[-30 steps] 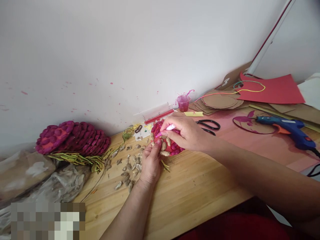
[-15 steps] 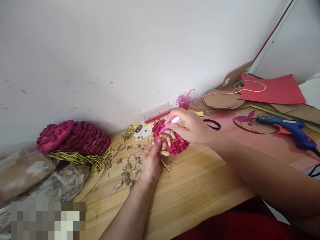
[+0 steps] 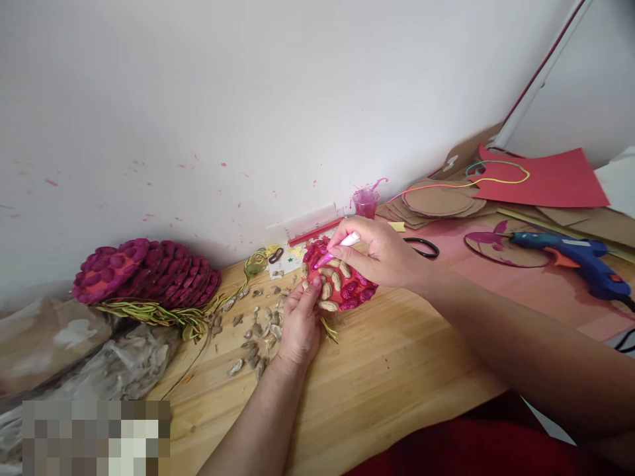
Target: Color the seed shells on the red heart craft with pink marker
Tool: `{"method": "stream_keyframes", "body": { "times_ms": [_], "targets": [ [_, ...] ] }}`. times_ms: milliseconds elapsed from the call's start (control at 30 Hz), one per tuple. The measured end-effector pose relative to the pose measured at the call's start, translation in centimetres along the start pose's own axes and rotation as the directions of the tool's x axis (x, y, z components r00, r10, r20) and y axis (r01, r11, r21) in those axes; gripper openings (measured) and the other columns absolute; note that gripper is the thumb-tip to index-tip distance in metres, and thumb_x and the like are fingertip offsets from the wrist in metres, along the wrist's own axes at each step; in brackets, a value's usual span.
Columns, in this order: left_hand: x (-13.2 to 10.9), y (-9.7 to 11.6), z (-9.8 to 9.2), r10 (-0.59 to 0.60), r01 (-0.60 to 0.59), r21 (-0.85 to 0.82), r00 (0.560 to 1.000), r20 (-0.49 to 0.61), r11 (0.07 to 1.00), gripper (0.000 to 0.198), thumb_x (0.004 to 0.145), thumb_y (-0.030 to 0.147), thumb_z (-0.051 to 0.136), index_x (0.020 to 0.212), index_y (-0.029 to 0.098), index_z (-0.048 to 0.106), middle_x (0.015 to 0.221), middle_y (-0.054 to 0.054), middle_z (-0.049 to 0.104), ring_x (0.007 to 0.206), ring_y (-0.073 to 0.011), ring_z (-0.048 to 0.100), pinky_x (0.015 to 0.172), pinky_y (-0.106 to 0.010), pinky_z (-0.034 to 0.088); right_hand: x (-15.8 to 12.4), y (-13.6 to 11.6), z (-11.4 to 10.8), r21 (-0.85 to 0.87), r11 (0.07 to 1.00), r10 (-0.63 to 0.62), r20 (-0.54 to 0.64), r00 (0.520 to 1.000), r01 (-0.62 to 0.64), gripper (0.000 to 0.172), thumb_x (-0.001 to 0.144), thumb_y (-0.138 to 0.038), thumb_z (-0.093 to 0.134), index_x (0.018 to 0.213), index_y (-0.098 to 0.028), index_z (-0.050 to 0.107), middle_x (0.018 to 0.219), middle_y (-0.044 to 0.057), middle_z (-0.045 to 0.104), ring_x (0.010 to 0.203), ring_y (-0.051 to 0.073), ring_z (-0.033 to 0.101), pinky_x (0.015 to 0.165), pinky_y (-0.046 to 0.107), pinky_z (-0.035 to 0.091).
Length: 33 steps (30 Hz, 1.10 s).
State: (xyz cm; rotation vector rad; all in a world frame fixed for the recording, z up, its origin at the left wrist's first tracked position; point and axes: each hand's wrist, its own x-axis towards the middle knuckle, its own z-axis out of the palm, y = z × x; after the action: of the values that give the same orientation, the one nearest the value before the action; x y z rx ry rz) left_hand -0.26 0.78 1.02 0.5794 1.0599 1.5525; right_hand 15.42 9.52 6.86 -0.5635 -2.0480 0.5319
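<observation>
My left hand (image 3: pixel 301 322) grips the near left edge of a red round disc (image 3: pixel 342 283), thumb on top. Peanut shells cover the disc; some are plain tan, others painted magenta, mostly along the far and right sides. In my right hand (image 3: pixel 380 251) is a slim white paintbrush (image 3: pixel 350 239) with a magenta front part. Its tip points down at the shells near the disc's far left; whether it touches cannot be made out. Loose peanut shells (image 3: pixel 253 347) lie on the wooden table left of the disc.
A plastic cup of magenta paint (image 3: pixel 366 203) stands against the wall. Finished-looking magenta discs (image 3: pixel 149 272) are stacked at left beside yellow-green cords (image 3: pixel 159 314) and plastic bags (image 3: pixel 119 363). At right are a blue glue gun (image 3: pixel 570 248), cardboard discs (image 3: pixel 439 198) and red paper (image 3: pixel 550 178).
Both hands stay nearly in place, still holding the disc and the paintbrush. The brush tip has shifted very slightly; the whole view has moved a little.
</observation>
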Motion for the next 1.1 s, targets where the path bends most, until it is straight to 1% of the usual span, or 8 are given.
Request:
{"method": "stream_keyframes", "body": {
  "times_ms": [200,333,433,633,733,833,967,1100],
  "targets": [
    [0.04,0.02,0.00,-0.010,0.010,-0.002,1.000,0.007,1.000,0.039,0.058,0.042,0.094,0.077,0.014,0.075,0.066,-0.002,0.074,0.050,-0.0115,0.064,0.048,-0.020,0.047,-0.02,0.28,0.17,-0.026,0.998,0.047,-0.076,0.996,-0.049,0.006,0.092,-0.024,0.064,0.088,-0.019,0.065,0.085,0.002,0.072,0.080,0.017,0.065,0.076,0.029,0.046],
    [-0.05,-0.09,-0.12,-0.007,0.007,0.010,1.000,-0.006,1.000,0.041,0.058,0.043,0.094,0.080,0.014,0.075,0.069,-0.003,0.076,0.055,-0.0140,0.068,0.053,-0.022,0.050,-0.01,0.15,0.22,-0.001,1.000,0.015,-0.026,1.000,-0.015,0.007,0.092,-0.025,0.065,0.088,-0.019,0.066,0.085,0.003,0.072,0.081,0.017,0.065,0.076,0.029,0.046],
    [0.01,-0.19,-0.25,-0.006,0.006,0.009,1.000,-0.014,1.000,0.041,0.058,0.042,0.094,0.081,0.014,0.076,0.072,-0.004,0.077,0.059,-0.0158,0.070,0.056,-0.022,0.052,0.00,0.15,0.18,-0.063,0.998,0.020,-0.063,0.998,-0.024,0.008,0.092,-0.024,0.066,0.086,-0.018,0.065,0.083,0.003,0.072,0.080,0.017,0.064,0.076,0.030,0.045],
    [0.15,-0.18,-0.26,0.000,0.000,0.001,1.000,-0.007,1.000,0.038,0.057,0.041,0.094,0.079,0.015,0.077,0.071,-0.003,0.077,0.057,-0.0140,0.069,0.055,-0.021,0.051,-0.03,0.24,0.22,-0.032,0.999,0.009,-0.033,0.999,-0.010,0.007,0.092,-0.024,0.065,0.088,-0.018,0.066,0.086,0.004,0.074,0.082,0.018,0.066,0.077,0.030,0.047],
    [0.13,-0.15,-0.23,-0.005,0.005,0.001,1.000,-0.004,1.000,0.039,0.058,0.042,0.094,0.081,0.015,0.077,0.072,-0.004,0.077,0.058,-0.0150,0.069,0.055,-0.022,0.051,0.02,0.44,0.20,-0.074,0.997,0.018,-0.074,0.997,-0.024,0.007,0.092,-0.024,0.066,0.087,-0.019,0.066,0.084,0.004,0.073,0.081,0.018,0.066,0.077,0.030,0.047],
    [0.05,-0.13,-0.19,-0.004,0.004,0.002,1.000,-0.009,1.000,0.038,0.058,0.042,0.094,0.078,0.014,0.076,0.069,-0.003,0.075,0.054,-0.0129,0.066,0.051,-0.020,0.048,0.06,0.57,0.16,-0.073,0.997,0.022,-0.121,0.992,-0.031,0.005,0.091,-0.021,0.065,0.087,-0.019,0.066,0.084,0.002,0.073,0.080,0.016,0.066,0.076,0.029,0.046],
    [0.04,-0.13,-0.16,0.012,-0.012,-0.008,1.000,-0.005,1.000,0.037,0.059,0.041,0.094,0.078,0.014,0.076,0.069,-0.003,0.075,0.052,-0.0105,0.064,0.050,-0.019,0.047,-0.03,0.39,0.33,-0.026,0.999,0.028,-0.102,0.994,-0.031,0.006,0.091,-0.023,0.065,0.087,-0.019,0.066,0.083,0.002,0.072,0.079,0.016,0.066,0.075,0.028,0.047],
    [0.09,-0.19,-0.25,0.013,-0.013,0.003,1.000,0.009,1.000,0.036,0.062,0.041,0.092,0.079,0.014,0.076,0.070,-0.003,0.076,0.054,-0.0124,0.067,0.054,-0.020,0.050,-0.05,0.46,0.37,-0.048,0.996,0.065,-0.102,0.993,-0.070,0.005,0.091,-0.024,0.066,0.088,-0.020,0.066,0.085,0.002,0.073,0.080,0.017,0.066,0.075,0.029,0.046]
  ]
}}
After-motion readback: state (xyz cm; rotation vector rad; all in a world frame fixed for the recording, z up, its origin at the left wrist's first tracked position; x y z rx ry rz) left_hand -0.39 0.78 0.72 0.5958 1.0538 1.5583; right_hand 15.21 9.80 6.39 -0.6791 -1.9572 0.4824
